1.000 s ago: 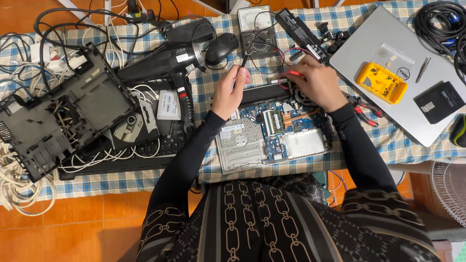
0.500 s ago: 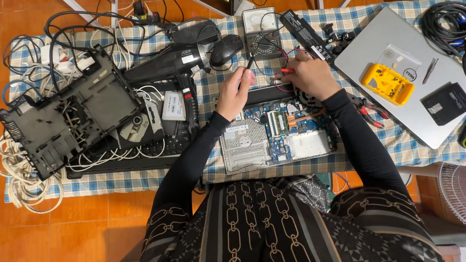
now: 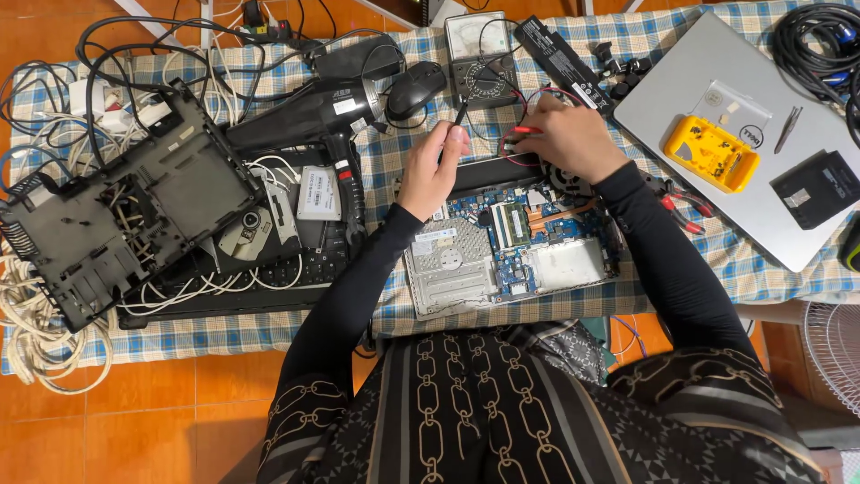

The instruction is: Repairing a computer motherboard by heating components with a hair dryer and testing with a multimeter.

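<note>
My left hand (image 3: 432,170) pinches a black probe (image 3: 457,121), fingers closed around it; my right hand (image 3: 573,139) grips a red probe (image 3: 524,132). Both hover at the far edge of the opened laptop (image 3: 511,251), near the meter (image 3: 475,58)

A black hair dryer (image 3: 309,116) lies on the checked cloth (image 3: 269,332) at the far middle, with a black mouse (image 3: 415,88) just to its right. Left of them sits a stripped black laptop shell (image 3: 116,215), with white cables (image 3: 36,332) heaped at its near left. On the right lies a closed silver laptop (image 3: 761,215), bearing a yellow box (image 3: 710,152) and a small black case (image 3: 817,188). Red-handled pliers (image 3: 685,206) lie just left of it. A coil of black cable (image 3: 820,40) sits at the far right corner.
</note>
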